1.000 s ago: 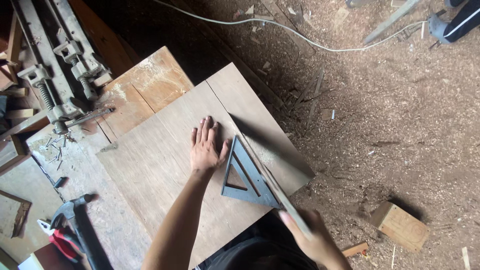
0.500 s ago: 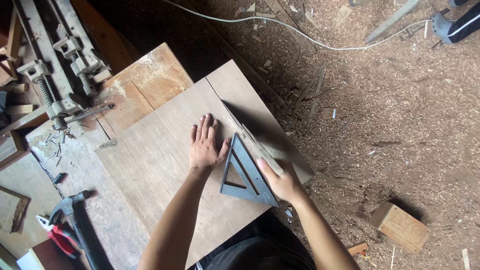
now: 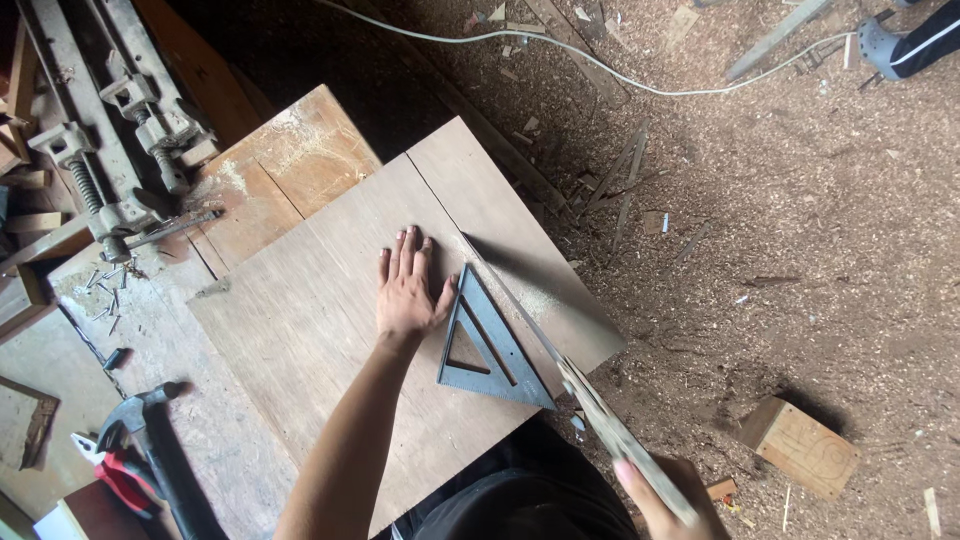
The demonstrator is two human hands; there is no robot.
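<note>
A plywood sheet (image 3: 330, 330) lay on a worn counter (image 3: 170, 350) above a floor (image 3: 800, 250) strewn with sawdust. The left hand (image 3: 405, 290) pressed flat on the sheet, fingers (image 3: 405, 250) spread, gripping nothing. Just right of its thumb lay a triangular square (image 3: 490, 350). The right hand (image 3: 670, 495) gripped a saw (image 3: 560, 365), fingers closed, its blade along the square's edge. Left of the fingers: a clamp (image 3: 110, 150), nails (image 3: 105, 295), a hammer (image 3: 150, 440).
</note>
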